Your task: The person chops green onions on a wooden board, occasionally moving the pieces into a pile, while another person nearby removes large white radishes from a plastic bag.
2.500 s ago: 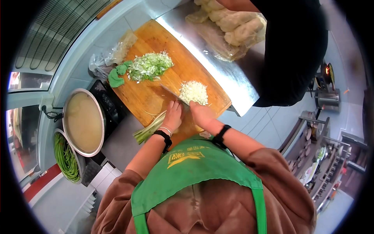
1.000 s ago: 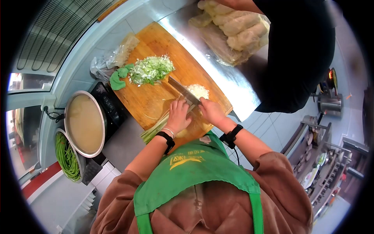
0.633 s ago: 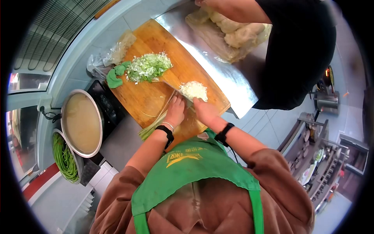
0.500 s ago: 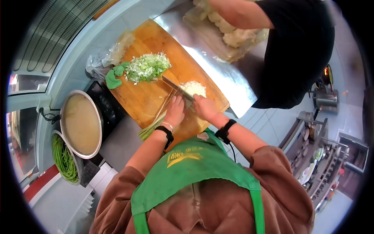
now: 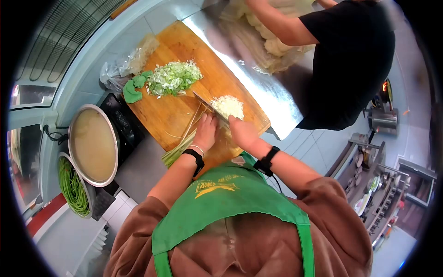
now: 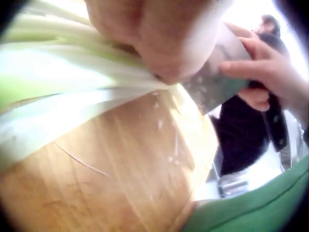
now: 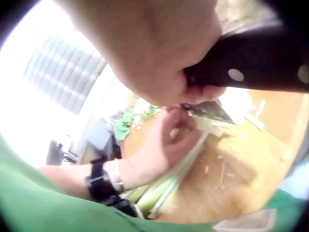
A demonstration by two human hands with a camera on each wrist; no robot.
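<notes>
My left hand presses curled fingers on a bundle of scallions lying on the wooden cutting board. The stalks' pale ends run under the fingers toward the blade in the left wrist view. In my right hand is a kitchen knife, gripped by its dark riveted handle close to the blade. The wide blade stands right beside the left fingertips. Beyond it sits a pile of finely chopped white bits. Farther up the board lies a heap of chopped green and white scallion.
A green cloth-like piece and a plastic bag lie at the board's left edge. A large pot of cloudy liquid and a bowl of long green stalks stand left. Another person works over pale lumps in plastic.
The knife swung up and right about a second ago, then came back beside the left fingers. Both hands keep their hold. The other person's arms have moved farther over the plastic.
</notes>
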